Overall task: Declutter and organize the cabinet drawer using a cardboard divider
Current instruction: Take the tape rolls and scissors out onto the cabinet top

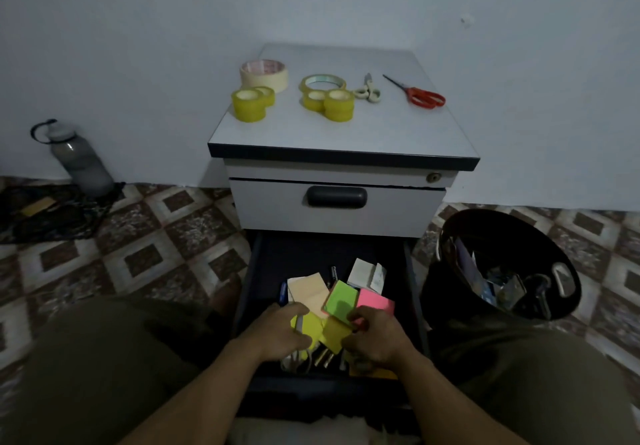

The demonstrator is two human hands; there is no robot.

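Left hand (277,332) clamps its grip on a grey pen (298,323) in the drawer (304,254). Right hand (375,335) at the pink notepad (377,300); its grip, I cannot tell.

Cabinet top (381,125): tape rolls (248,106), small scissors (367,90), red scissors (426,97).

open dark lower cabinet drawer (300,250), green pad (341,300), pink pad (378,300) and yellow pad (334,333) in a heap near its front

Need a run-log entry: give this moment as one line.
stage: sorting open drawer | left hand: grips yellow notes | right hand: fingers pinch green pad | cabinet top: tapes, scissors
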